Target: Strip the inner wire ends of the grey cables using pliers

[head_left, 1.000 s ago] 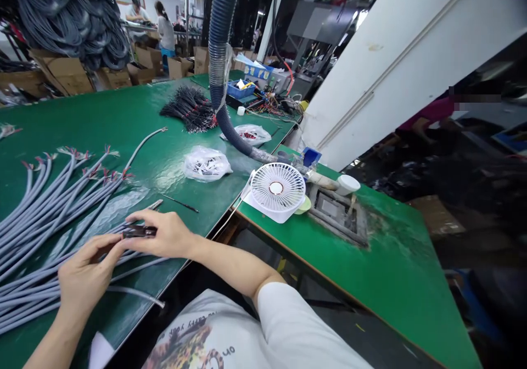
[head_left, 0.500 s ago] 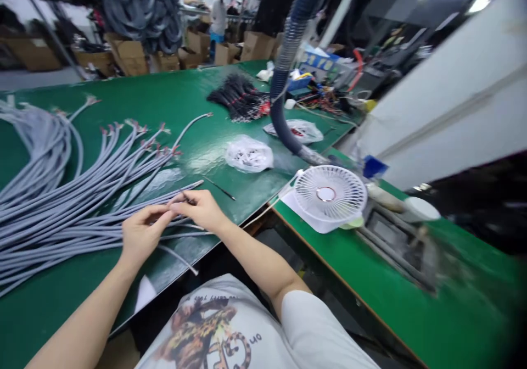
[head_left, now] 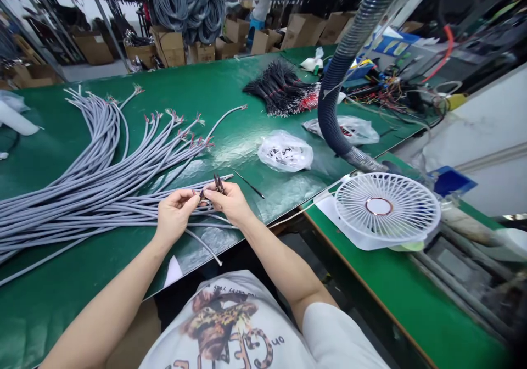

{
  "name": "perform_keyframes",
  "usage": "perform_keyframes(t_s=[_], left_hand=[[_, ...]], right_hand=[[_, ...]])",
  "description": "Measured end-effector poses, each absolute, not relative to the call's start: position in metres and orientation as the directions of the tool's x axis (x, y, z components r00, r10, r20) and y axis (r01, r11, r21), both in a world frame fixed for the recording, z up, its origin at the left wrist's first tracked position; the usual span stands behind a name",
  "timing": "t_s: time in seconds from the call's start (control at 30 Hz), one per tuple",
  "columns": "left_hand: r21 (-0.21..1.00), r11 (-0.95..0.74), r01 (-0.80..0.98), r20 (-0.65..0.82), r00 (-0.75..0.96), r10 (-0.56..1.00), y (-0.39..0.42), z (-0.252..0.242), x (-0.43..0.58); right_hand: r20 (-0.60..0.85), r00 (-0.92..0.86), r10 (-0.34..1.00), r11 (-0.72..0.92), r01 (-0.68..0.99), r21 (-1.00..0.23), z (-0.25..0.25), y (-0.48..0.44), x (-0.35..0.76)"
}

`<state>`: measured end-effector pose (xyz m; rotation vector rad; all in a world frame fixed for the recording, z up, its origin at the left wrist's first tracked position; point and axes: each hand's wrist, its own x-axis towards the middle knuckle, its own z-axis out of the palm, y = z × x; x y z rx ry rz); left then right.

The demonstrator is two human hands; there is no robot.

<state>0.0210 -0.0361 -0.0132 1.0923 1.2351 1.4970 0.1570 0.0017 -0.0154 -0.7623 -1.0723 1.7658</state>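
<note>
My left hand (head_left: 176,213) and my right hand (head_left: 229,201) meet over the front of the green table (head_left: 123,281), both with fingers pinched together. The right hand grips small dark cutters (head_left: 218,184) whose tips stick up above the fingers. The left hand pinches the end of a grey cable (head_left: 196,195) right beside the cutters. A large fan of grey cables (head_left: 99,177) with stripped coloured ends spreads to the left under both hands.
Two clear plastic bags (head_left: 285,152) of small parts lie beyond the hands. A bundle of black and red wires (head_left: 284,90), a dark ribbed hose (head_left: 337,83) and a white desk fan (head_left: 385,210) stand to the right. Cardboard boxes and people are at the back.
The view has swung left and down. Both hands rose from the cable pile and came together, with the cutters now upright in the right hand at a cable end.
</note>
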Motion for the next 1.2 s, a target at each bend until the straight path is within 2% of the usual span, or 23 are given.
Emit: perform_keyframes(t_s=[0.23, 0.47, 0.6, 0.7, 0.8, 1.1, 1.2], left_hand=[[0.959, -0.276, -0.066, 0.272, -0.065, 0.960, -0.032, -0.021, 0.011], [0.926, -0.365, 0.101, 0.370, -0.044, 0.928, -0.034, -0.020, 0.011], [0.899, -0.413, 0.148, 0.402, 0.098, 0.910, -0.033, -0.017, 0.005], [0.909, -0.387, 0.152, 0.350, 0.226, 0.909, -0.030, -0.015, -0.005], [0.940, -0.334, 0.066, 0.301, 0.296, 0.906, -0.027, -0.014, -0.012], [0.979, -0.130, 0.157, 0.113, 0.114, 0.987, -0.035, 0.003, -0.002], [0.977, -0.049, 0.205, 0.016, 0.160, 0.987, -0.034, 0.005, -0.007]], right_hand=[[-0.054, -0.406, 0.912, -0.220, -0.374, -0.901, -0.016, 0.003, 0.153], [-0.052, -0.387, 0.920, -0.214, -0.388, -0.897, -0.016, 0.001, 0.152], [-0.056, -0.383, 0.922, -0.221, -0.403, -0.888, -0.015, 0.001, 0.154], [-0.048, -0.378, 0.925, -0.208, -0.394, -0.895, -0.014, 0.001, 0.155], [-0.014, -0.364, 0.931, -0.160, -0.375, -0.913, -0.011, -0.001, 0.154], [0.198, -0.372, 0.907, 0.152, -0.148, -0.977, -0.003, -0.012, 0.155], [0.208, -0.376, 0.903, 0.199, -0.063, -0.978, 0.000, -0.014, 0.157]])
